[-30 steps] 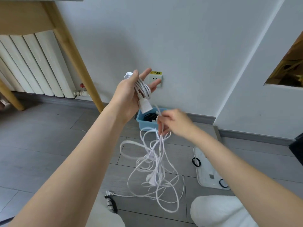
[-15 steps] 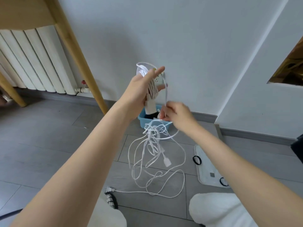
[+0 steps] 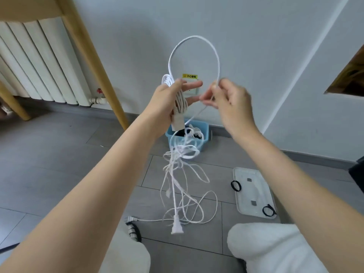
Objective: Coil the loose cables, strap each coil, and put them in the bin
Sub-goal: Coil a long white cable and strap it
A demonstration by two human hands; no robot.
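White cable (image 3: 194, 39) looks light and springy; left hand (image 3: 167, 101) grips the coil, right hand (image 3: 229, 101) pinches the loop at 3 o'clock.

The left hand (image 3: 167, 101) hides part of the coil (image 3: 180, 104); hanging white cable (image 3: 177, 160) screens the blue bin (image 3: 203, 129), its contents unclear; the radiator (image 3: 29, 66) runs off the left edge; the yellow label (image 3: 189, 76) is unreadable.
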